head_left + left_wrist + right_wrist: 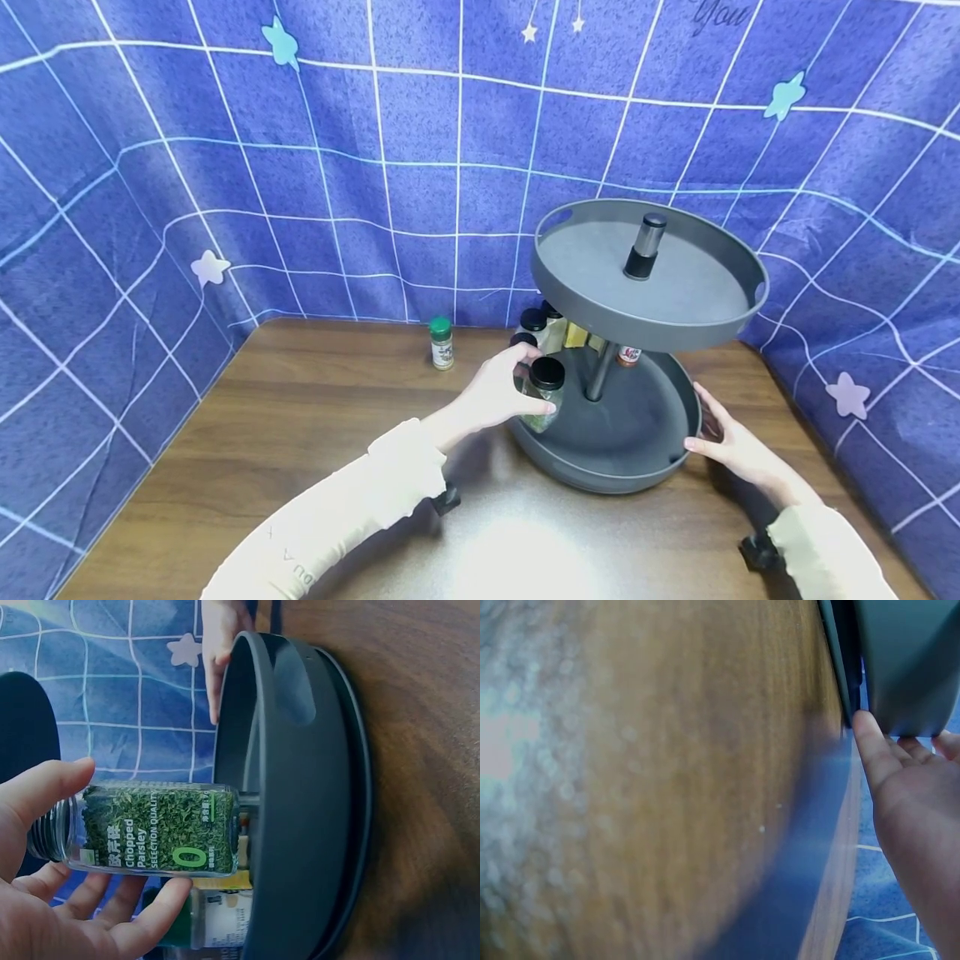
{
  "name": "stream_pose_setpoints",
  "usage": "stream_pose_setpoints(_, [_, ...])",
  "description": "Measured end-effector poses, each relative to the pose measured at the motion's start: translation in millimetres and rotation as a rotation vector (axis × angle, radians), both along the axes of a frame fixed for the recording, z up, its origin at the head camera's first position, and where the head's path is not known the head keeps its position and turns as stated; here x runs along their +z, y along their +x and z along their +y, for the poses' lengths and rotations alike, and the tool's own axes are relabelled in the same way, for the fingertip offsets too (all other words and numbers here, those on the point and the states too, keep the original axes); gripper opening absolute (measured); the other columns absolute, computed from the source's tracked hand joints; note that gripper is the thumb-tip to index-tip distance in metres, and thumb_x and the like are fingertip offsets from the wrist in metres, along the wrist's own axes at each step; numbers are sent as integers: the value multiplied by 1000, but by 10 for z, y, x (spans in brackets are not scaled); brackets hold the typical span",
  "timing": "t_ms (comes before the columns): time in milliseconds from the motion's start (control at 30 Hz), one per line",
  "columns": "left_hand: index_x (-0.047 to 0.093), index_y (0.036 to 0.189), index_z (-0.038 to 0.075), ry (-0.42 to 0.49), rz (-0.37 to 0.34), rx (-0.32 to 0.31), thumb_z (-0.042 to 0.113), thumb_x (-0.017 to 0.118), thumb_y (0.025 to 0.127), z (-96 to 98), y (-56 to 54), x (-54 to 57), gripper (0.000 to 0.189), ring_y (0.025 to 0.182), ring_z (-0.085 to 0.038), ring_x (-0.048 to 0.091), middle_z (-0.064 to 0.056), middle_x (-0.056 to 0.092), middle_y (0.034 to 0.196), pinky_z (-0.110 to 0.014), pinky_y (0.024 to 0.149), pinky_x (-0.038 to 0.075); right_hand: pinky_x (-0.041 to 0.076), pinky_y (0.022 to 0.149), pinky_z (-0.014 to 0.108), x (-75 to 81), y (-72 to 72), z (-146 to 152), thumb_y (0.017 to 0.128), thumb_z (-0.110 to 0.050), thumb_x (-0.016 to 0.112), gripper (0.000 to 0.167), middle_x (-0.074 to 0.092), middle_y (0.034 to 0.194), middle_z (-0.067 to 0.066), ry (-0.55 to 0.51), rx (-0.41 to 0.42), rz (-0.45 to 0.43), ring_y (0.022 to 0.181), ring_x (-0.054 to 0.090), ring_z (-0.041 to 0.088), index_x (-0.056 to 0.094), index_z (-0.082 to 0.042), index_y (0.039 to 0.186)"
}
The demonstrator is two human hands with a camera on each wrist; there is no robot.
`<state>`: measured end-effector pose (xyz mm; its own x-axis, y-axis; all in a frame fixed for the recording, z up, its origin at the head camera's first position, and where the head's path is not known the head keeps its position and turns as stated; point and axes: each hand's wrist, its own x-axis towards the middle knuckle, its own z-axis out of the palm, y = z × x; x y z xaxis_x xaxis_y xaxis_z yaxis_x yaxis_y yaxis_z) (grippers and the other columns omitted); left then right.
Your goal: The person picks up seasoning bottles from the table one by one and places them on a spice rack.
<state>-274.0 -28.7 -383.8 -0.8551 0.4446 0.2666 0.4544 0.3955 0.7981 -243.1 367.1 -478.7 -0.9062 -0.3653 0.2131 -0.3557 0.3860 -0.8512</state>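
My left hand holds a glass jar of chopped parsley by its neck and side, thumb on one side and fingers on the other. The jar has a black lid and hangs just over the left front rim of the lower tray of a grey two-tier turntable. At the tray's right side, my right hand touches the outer wall, with thumb and fingers spread and fairly straight. Several jars, including one with a black lid, stand along the back left of the lower tray.
The upper tray overhangs the lower one on a central post. A green-capped shaker stands on the wooden table to the left. A blue gridded cloth hangs behind.
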Motion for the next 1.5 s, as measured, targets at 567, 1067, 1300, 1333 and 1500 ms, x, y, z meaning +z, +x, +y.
stream_pose_setpoints(567, [60, 113, 8, -28, 173, 26, 21, 87, 62, 7, 78, -154, 59, 94, -16, 62, -4, 60, 113, -23, 78, 51, 31, 92, 1, -9, 17, 16, 87, 5, 60, 84, 10, 142, 44, -6, 1, -8, 119, 30, -20, 3, 4, 148])
stream_pose_setpoints(1067, [62, 109, 9, -99, 215, 91, 24, 86, 63, -2, 127, -307, 54, 88, -13, 58, 0, 58, 103, -24, 79, 49, 30, 91, 0, -7, 14, -2, 87, 4, 60, 84, 12, 142, 44, 10, -8, 5, 119, 30, -20, 4, 3, 149])
stream_pose_setpoints(1300, [62, 112, 9, -155, 259, 99, 26, 85, 64, 4, 144, -336, 55, 89, -13, 56, -1, 58, 108, -25, 79, 49, 30, 91, 0, 3, 7, -6, 87, 4, 61, 84, 12, 141, 44, 17, -13, 10, 118, 30, -21, 5, 3, 148])
stream_pose_setpoints(1333, [62, 113, 9, -165, 264, 100, 27, 84, 65, 6, 148, -337, 56, 90, -13, 57, -1, 58, 109, -26, 80, 49, 30, 91, 0, 4, 6, -7, 87, 4, 61, 83, 12, 141, 44, 17, -12, 12, 118, 30, -21, 5, 3, 148])
stream_pose_setpoints(1500, [62, 113, 9, -193, 294, 98, 26, 84, 65, 12, 159, -354, 55, 93, -14, 57, -2, 58, 110, -29, 83, 50, 30, 91, 0, 9, 8, -12, 87, 3, 61, 83, 13, 142, 44, 23, -13, 7, 118, 30, -20, 5, 3, 149])
